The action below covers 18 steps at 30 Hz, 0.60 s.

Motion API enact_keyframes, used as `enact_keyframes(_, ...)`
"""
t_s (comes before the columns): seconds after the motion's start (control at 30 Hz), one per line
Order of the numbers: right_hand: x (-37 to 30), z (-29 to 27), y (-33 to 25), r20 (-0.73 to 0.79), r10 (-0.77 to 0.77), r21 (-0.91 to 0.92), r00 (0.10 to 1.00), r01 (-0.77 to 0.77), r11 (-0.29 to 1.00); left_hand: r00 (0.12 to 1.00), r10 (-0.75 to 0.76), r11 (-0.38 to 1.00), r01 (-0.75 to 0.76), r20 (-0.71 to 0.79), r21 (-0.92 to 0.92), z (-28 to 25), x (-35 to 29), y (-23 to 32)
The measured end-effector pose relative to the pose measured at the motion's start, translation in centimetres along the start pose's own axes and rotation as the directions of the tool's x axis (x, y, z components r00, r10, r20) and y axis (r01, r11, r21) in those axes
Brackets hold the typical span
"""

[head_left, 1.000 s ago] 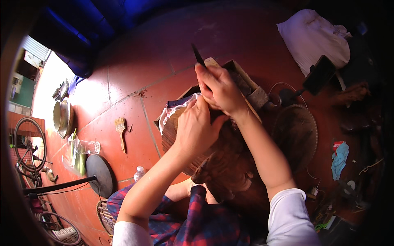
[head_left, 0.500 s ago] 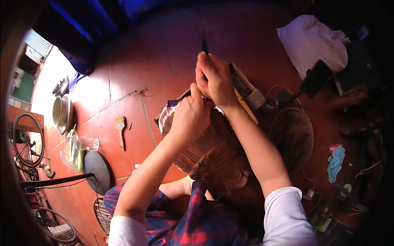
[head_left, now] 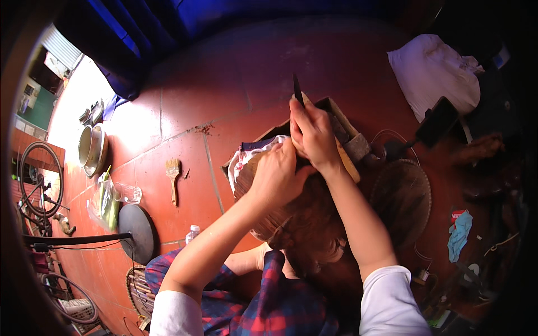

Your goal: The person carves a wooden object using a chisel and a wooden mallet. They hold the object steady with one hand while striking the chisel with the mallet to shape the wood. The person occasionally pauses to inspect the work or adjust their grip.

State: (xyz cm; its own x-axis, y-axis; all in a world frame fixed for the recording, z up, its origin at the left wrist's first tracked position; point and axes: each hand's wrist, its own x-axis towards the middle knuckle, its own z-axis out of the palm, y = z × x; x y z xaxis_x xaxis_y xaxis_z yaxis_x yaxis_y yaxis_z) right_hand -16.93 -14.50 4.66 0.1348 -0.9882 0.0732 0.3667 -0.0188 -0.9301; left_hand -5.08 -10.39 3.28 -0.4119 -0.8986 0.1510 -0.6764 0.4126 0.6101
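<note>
My right hand [head_left: 315, 137] is closed around a narrow tool with a dark, pointed blade [head_left: 297, 88], which sticks up past the thumb. What kind of tool it is I cannot tell, as its lower part is hidden in the grip. Close against it, my left hand [head_left: 276, 176] is curled with the thumb out; its fingertips and anything in them are hidden. Both hands are over a dark brown carved piece of wood [head_left: 314, 227] in front of my lap. White and dark patterned cloth [head_left: 252, 150] shows beyond the left hand, beside an open box [head_left: 342, 120].
On the red tiled floor at left lie a paintbrush [head_left: 174, 182], a clear glass [head_left: 128, 193], metal basins [head_left: 92, 148] and a round black stand base [head_left: 137, 232]. At right are a round woven tray [head_left: 400, 199], a phone on a holder [head_left: 440, 120], a white sack [head_left: 434, 75] and a blue cloth [head_left: 459, 235].
Both hands have come back toward my body, and the blade tip sits lower in view. More of the cloth and box shows now. The whole view has shifted slightly.
</note>
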Motion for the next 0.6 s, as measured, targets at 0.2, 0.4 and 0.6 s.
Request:
enact_keyframes(0.2,0.1,0.5,-0.4,0.029,-0.228,-0.006,0.973,0.228,0.974,0.982,-0.163,0.984,0.169,0.093,-0.05,-0.9,1.0,0.4)
enact_keyframes(0.4,2.1,0.1,0.6,-0.047,-0.128,-0.053,0.991,0.126,0.991,0.999,-0.038,0.997,0.036,-0.034,-0.067,-0.3,2.0,-0.5)
enact_keyframes(0.6,-1.6,-0.7,-0.2,0.035,0.027,-0.022,0.999,-0.026,0.999,0.947,0.274,0.961,-0.262,-0.17,0.087,0.6,0.1,0.7)
